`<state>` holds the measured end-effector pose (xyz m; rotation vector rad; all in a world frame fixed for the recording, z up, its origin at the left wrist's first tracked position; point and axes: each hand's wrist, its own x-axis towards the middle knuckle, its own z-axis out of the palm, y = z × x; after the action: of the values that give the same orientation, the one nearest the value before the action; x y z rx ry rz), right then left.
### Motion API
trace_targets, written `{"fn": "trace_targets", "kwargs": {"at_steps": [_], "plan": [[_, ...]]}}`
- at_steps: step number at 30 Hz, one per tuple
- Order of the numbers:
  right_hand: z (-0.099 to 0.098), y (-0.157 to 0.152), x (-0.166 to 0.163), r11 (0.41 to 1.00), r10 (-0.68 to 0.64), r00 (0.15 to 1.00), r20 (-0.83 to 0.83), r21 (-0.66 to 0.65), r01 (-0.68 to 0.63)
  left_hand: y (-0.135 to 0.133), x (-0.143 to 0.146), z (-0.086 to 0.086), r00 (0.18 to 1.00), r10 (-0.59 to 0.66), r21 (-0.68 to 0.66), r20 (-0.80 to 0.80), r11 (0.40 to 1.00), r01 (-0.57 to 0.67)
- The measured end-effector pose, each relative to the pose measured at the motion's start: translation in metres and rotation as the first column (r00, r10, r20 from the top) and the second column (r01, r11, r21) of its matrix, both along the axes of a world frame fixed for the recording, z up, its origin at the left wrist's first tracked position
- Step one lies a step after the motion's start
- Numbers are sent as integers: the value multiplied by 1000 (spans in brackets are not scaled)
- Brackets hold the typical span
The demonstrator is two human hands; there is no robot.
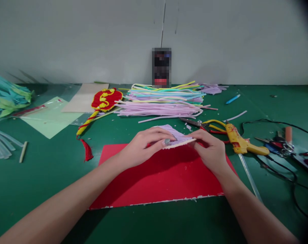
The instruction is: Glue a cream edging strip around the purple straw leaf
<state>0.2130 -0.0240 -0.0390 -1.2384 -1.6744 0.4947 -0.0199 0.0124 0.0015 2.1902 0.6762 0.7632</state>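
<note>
Between my two hands is a small lilac panel [170, 130] with a ribbed top and a pale cut edge, raised a little above a red board [156, 179]. My left hand [146, 145] pinches its left side, thumb at the near edge and fingers across the top. At the right corner, my right hand [209, 147] grips the panel between thumb and fingers. The panel's underside is hidden. Beyond it lies a bundle of lilac pipe cleaners [159, 109], with more in yellow, teal and blue behind.
Right of the board are a yellow glue gun [236, 140] with a clear stick and black cord, scissors [191, 122], yellow-handled pliers [214, 123] and keys [283, 147]. To the left lie a red-and-yellow fan ornament [106, 100], green paper [52, 117] and clear glue sticks [2, 144]. A phone [161, 67] leans on the wall.
</note>
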Motion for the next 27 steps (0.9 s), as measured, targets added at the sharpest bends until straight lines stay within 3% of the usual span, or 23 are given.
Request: {"fn": "trace_targets", "kwargs": {"at_steps": [4, 8, 13, 17, 24, 27], "plan": [[-1, 0, 2, 1000, -16, 1000, -26, -25, 15, -1, -1, 2, 998, 1, 72, -65, 997, 3], [-3, 0, 4, 998, -33, 998, -53, -45, 31, -1, -2, 4, 989, 62, 231, -135, 973, -29], [-3, 0, 4, 999, -22, 998, -66, -44, 19, -4, -1, 0, 990, 120, 375, -81, 923, -81], [-1, -1, 1, 999, 10, 998, -65, -43, -13, -8, 2, -6, 992, 113, 328, 50, 936, -123], [0, -2, -1, 994, 45, 992, -120, -96, -56, -10, 6, -8, 969, 125, 85, 211, 986, -146], [-1, -2, 0, 991, 65, 990, -129, -106, -78, -11, 6, -7, 962, 117, 38, 247, 991, -130]]}}
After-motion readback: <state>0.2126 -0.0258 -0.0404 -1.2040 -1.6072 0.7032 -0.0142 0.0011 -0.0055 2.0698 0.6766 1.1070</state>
